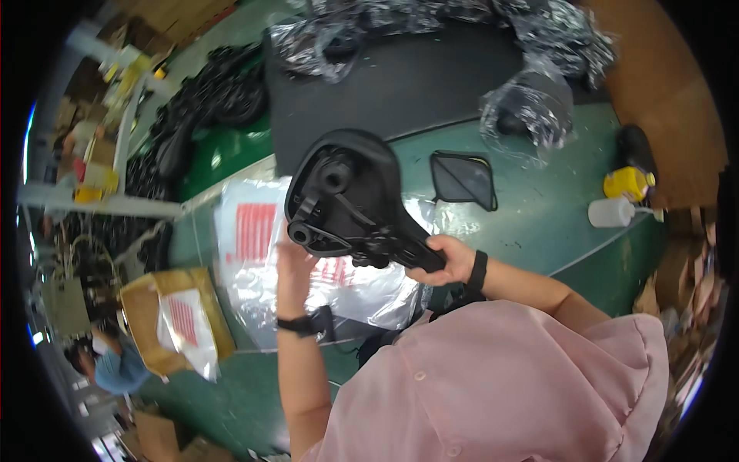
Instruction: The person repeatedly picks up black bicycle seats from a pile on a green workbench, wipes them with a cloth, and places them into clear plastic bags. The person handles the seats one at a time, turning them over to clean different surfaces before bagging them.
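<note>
A black bicycle saddle (350,200) is held up over the table, its underside facing me. Two round dampers and the metal rails show on that underside. My right hand (453,260) grips the narrow nose, thumb on top. At the saddle's wide end, my left hand (294,266) supports the lower left edge, its fingertips partly hidden behind the saddle. Below and behind the saddle lie clear plastic bags (250,289) with red print.
Plastic-wrapped items (531,104) lie on and beside a black mat (416,85). A black mesh pouch (463,181), a white bottle (612,212) and a yellow bottle (627,183) are to the right. At left stand an open cardboard box (138,316), piled black saddles (208,104) and another person (119,366).
</note>
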`<action>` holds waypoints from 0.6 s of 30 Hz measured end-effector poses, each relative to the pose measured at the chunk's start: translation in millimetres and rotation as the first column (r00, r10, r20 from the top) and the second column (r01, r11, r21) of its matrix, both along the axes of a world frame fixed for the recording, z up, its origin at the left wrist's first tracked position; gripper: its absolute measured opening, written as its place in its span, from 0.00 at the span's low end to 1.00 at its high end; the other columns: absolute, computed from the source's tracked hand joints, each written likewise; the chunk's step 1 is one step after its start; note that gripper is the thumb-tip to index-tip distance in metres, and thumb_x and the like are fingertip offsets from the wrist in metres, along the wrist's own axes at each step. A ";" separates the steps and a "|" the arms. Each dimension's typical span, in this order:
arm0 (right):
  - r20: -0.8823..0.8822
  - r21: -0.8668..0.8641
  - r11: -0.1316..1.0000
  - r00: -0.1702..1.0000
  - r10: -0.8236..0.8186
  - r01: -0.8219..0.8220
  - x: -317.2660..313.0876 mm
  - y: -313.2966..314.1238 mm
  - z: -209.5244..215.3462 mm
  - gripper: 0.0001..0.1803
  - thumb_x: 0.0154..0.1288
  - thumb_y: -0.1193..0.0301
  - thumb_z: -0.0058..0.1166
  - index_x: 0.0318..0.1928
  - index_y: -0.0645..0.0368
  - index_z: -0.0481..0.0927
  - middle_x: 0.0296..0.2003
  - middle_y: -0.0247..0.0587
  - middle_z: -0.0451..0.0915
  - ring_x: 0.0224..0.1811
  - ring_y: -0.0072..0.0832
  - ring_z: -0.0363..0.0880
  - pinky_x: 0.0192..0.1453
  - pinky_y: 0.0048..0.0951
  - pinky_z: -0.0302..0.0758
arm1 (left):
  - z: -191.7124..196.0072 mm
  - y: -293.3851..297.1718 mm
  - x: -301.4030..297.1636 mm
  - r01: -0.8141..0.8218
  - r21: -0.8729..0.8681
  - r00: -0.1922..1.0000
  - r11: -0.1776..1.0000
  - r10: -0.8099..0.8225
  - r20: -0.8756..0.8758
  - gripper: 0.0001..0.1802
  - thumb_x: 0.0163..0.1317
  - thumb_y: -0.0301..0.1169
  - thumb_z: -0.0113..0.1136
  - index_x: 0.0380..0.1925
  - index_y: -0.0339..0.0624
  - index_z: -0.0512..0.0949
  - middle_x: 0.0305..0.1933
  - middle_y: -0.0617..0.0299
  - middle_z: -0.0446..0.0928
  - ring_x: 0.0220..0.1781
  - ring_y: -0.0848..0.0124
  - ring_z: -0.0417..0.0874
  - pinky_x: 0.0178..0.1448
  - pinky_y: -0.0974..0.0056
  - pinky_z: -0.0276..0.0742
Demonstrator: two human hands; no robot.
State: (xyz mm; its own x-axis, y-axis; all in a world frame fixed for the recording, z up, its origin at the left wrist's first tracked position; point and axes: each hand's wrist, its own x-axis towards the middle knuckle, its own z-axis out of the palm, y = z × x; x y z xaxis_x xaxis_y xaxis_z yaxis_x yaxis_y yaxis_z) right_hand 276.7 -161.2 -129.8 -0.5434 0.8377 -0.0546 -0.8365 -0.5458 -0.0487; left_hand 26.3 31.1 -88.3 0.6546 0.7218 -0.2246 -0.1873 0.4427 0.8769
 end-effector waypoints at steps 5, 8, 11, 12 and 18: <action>0.332 0.188 0.973 0.923 -0.195 0.138 -20.7 -1.4 52.9 0.36 0.56 0.53 0.59 0.58 0.64 0.66 0.36 0.50 0.77 0.22 0.29 0.76 0.22 0.24 0.74 | 39.5 -25.9 43.4 -0.144 -0.239 0.896 0.960 0.229 0.381 0.31 0.70 0.52 0.40 0.61 0.38 0.66 0.61 0.58 0.71 0.62 0.64 0.72 0.66 0.57 0.67; 0.566 0.192 0.968 0.787 -0.245 0.163 -7.3 -1.3 57.0 0.31 0.56 0.58 0.60 0.54 0.66 0.70 0.38 0.49 0.79 0.28 0.33 0.81 0.30 0.28 0.79 | 63.9 -39.7 57.2 -0.220 0.034 0.972 0.975 0.216 0.095 0.26 0.73 0.44 0.36 0.60 0.36 0.66 0.54 0.57 0.75 0.56 0.68 0.75 0.63 0.62 0.68; 0.454 0.144 0.974 0.864 -0.220 0.173 2.2 -14.6 48.9 0.23 0.57 0.63 0.59 0.48 0.67 0.73 0.38 0.48 0.79 0.29 0.35 0.81 0.32 0.32 0.80 | 58.3 -41.3 62.0 -0.090 0.168 0.992 0.982 0.103 -0.072 0.27 0.73 0.44 0.37 0.62 0.34 0.64 0.60 0.53 0.71 0.60 0.66 0.72 0.66 0.64 0.64; 0.414 0.125 0.972 0.880 -0.233 0.199 3.0 -20.3 46.0 0.23 0.57 0.64 0.59 0.48 0.67 0.73 0.38 0.48 0.79 0.30 0.35 0.81 0.32 0.32 0.80 | 51.0 -38.8 58.7 -0.032 0.174 0.991 0.984 0.054 -0.125 0.28 0.73 0.44 0.39 0.63 0.33 0.63 0.62 0.51 0.69 0.62 0.64 0.71 0.67 0.64 0.62; 0.278 0.086 0.959 0.918 -0.284 0.271 -8.4 -44.3 50.0 0.23 0.59 0.63 0.54 0.50 0.67 0.73 0.38 0.48 0.77 0.28 0.36 0.80 0.28 0.34 0.77 | -89.5 -23.8 -22.0 0.746 0.370 0.173 0.554 0.375 -0.911 0.36 0.65 0.49 0.50 0.71 0.54 0.52 0.75 0.55 0.50 0.76 0.50 0.47 0.71 0.36 0.46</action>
